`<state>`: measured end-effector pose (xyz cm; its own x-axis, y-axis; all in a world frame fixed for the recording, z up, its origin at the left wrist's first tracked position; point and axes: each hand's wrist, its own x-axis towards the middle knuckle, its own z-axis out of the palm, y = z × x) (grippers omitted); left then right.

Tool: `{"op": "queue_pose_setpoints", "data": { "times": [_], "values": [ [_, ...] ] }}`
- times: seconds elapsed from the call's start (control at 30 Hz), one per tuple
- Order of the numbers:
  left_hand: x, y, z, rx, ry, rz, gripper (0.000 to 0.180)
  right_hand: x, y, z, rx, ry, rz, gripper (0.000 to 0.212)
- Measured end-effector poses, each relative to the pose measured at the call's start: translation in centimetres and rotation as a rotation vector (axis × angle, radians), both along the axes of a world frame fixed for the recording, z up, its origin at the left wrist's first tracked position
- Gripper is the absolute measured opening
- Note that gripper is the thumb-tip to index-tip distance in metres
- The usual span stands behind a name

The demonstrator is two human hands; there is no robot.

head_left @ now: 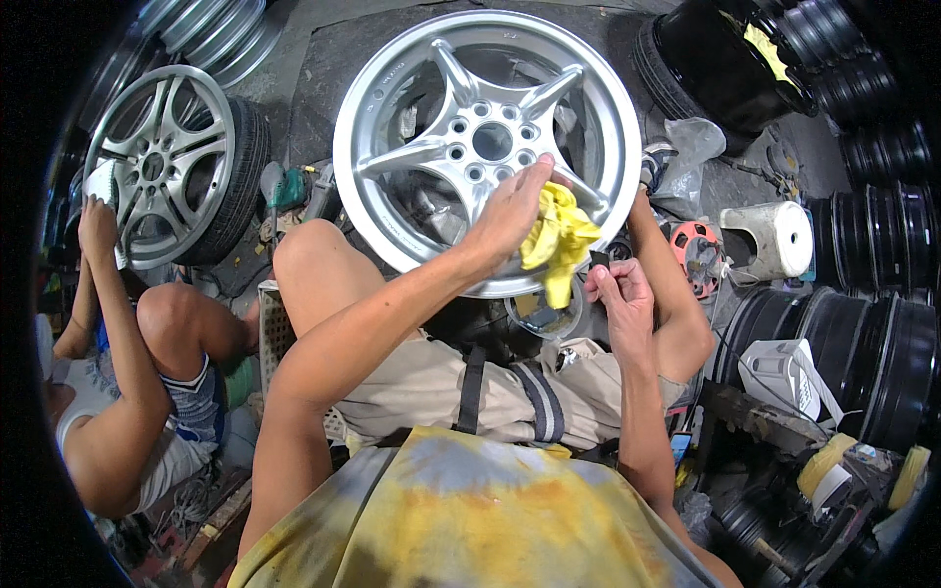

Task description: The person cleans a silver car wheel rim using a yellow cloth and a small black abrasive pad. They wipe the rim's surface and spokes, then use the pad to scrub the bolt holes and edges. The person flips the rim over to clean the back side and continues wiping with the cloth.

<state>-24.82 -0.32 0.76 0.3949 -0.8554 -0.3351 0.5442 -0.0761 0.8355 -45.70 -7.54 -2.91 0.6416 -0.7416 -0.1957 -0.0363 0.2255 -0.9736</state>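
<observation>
Silver spoked wheel [470, 140], upper middle of the frame, face up. The left hand [515, 211] lies over its lower-right spokes, its grasp on a bunched yellow cloth [561, 230]; how firmly the fingers close is hidden. The right hand [622, 294], just beyond the lower-right rim, pinches a small dark piece [600, 259] between thumb and fingers. Judged hazards: the cloth's loose tail could catch on the rim or trail into the clear bowl [585, 318], partly hidden under the lower edge; a slack pinch could drop the dark piece there; grit in the cloth could scratch the metal. The rim's lower edge comes near the person's lap, and the left knee [319, 250] limits movement at lower left. A plastic bag [694, 147] and red reel [694, 257] crowd the right; more room shows at upper left, over dark matting [323, 83].
</observation>
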Motion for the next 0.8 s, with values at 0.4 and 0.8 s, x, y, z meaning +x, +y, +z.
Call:
{"op": "queue_pose_setpoints", "data": {
  "times": [0.4, 0.8],
  "values": [
    [-2.0, 0.9, -0.8, -0.196, -1.119, 0.02, 0.038, 3.4, 2.6, 1.3, -0.035, 0.03, 0.237, 0.016],
    [16.0, -0.3, 4.5, 0.275, -1.405, 0.453, 0.047, 8.2, 1.0, 5.0, -0.83, 0.26, 0.177, 0.021]
  ]
}}
